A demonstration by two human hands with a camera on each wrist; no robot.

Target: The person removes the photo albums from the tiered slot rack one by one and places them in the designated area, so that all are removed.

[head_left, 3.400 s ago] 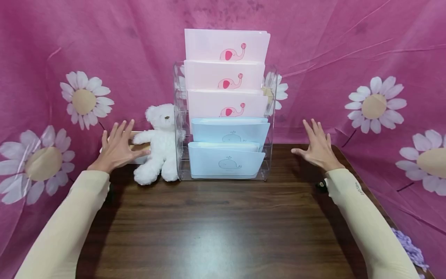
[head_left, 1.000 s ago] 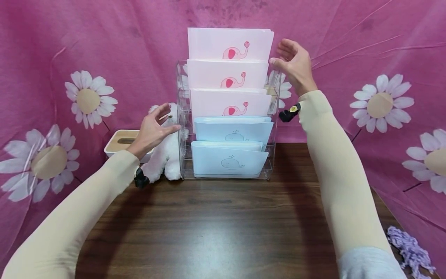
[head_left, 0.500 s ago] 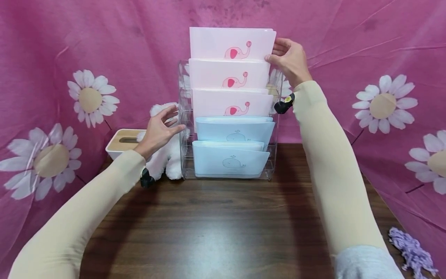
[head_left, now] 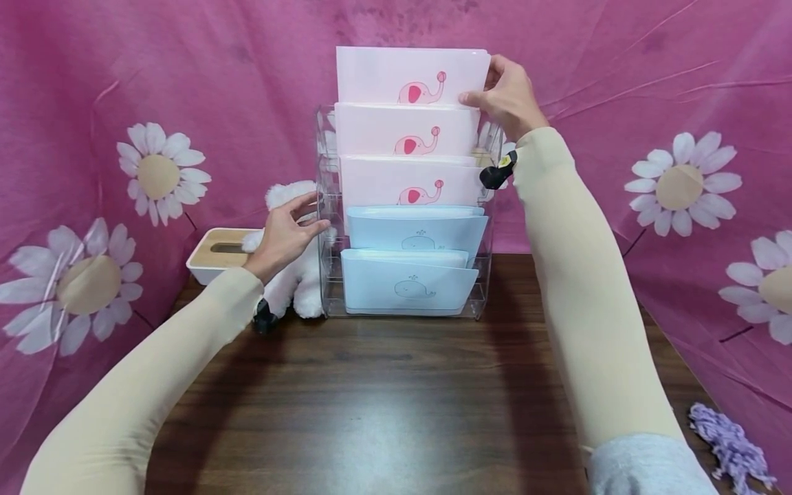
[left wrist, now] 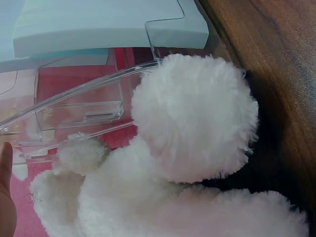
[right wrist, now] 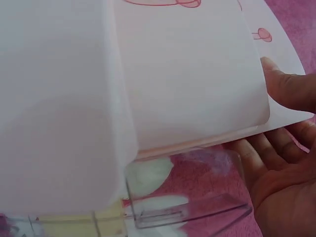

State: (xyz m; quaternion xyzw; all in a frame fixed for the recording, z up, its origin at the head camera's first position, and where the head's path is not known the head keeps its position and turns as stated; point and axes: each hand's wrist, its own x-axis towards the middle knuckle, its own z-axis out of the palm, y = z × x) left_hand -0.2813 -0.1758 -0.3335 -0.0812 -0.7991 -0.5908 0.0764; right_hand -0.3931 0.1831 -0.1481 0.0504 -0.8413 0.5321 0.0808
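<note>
My right hand (head_left: 509,96) pinches the right edge of the uppermost pink file folder (head_left: 377,74), thumb in front and fingers behind; the right wrist view shows the thumb (right wrist: 281,84) on its face. This folder, printed with a red elephant, stands in the top tier of a clear acrylic rack (head_left: 485,289). Below it are two more pink folders (head_left: 371,130) and two light blue whale folders (head_left: 408,285). At the rack's left side my left hand (head_left: 286,237) has its fingers and thumb extended, tips right at the side panel. Only part of its thumb shows in the left wrist view.
A white plush bear (head_left: 306,292) sits against the rack's left side, partly behind my left hand. Further left is a white tissue box (head_left: 216,258) with a wooden lid. Purple yarn (head_left: 730,440) lies at the table's right edge. A pink flowered cloth (head_left: 588,41) hangs behind.
From beside the table's right edge, my right hand has risen and taken hold of the top pink folder. My left hand has moved right, from the tissue box to the rack's side.
</note>
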